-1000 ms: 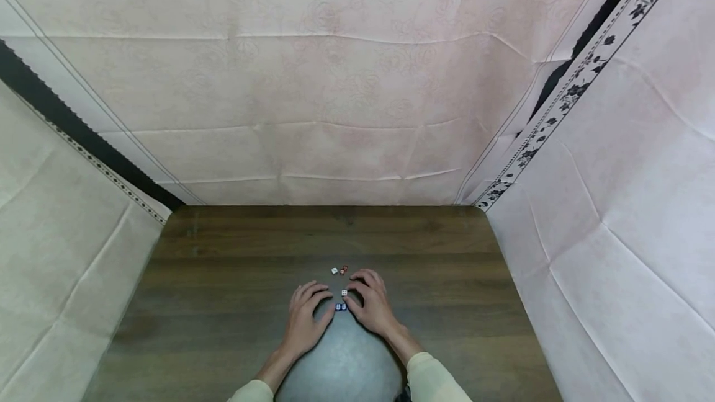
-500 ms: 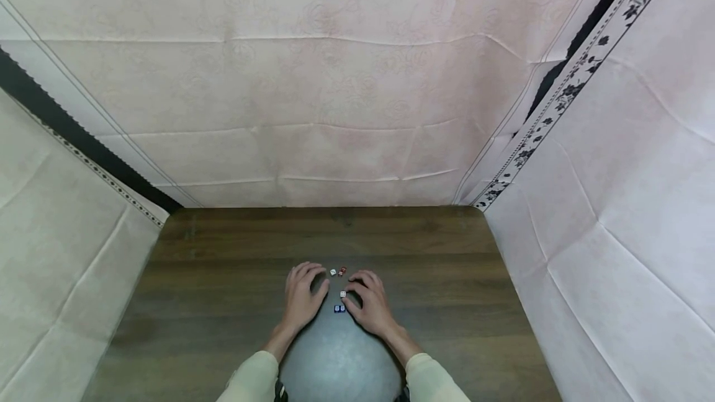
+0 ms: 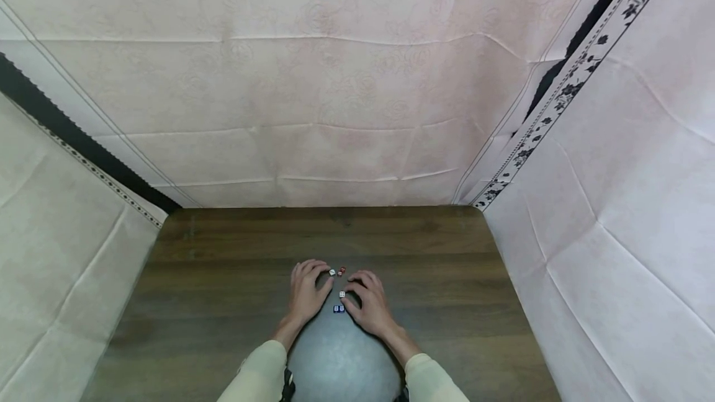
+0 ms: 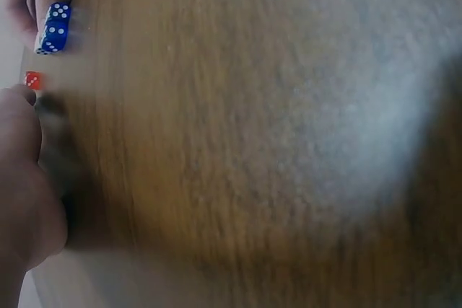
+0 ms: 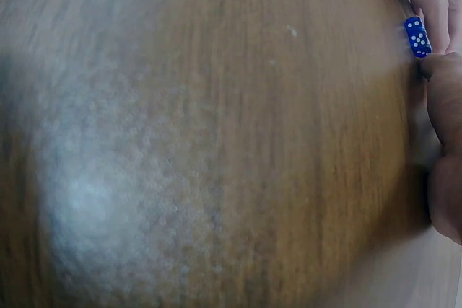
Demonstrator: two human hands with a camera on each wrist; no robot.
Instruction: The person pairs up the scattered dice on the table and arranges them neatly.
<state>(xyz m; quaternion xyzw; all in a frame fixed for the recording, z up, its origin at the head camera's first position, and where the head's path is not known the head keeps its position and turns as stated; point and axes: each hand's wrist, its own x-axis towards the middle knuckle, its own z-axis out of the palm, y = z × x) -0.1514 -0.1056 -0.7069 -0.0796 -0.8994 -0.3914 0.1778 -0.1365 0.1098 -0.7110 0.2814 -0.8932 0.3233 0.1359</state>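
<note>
In the head view my left hand (image 3: 306, 290) has come up to a white die (image 3: 332, 272), its index finger and thumb on either side of it. I cannot tell whether they grip it. A red die (image 4: 32, 79) shows right beside the left thumb tip in the left wrist view. My right hand (image 3: 370, 303) holds another white die (image 3: 342, 294) between thumb and index finger. Just nearer the body, two blue dice (image 3: 338, 309) stand side by side; in the right wrist view the right thumb tip overlaps the end of these blue dice (image 5: 417, 37).
Red dice (image 3: 341, 272) lie just right of the far white die, between the hands. The wooden table (image 3: 223, 309) carries a bright glare close to the body. Pale cloths (image 3: 335, 110) hang behind the table and at both sides.
My left hand has moved away from the blue dice, out to the far white die, and its fingers have come in around it. The right hand stays at the nearer white die.
</note>
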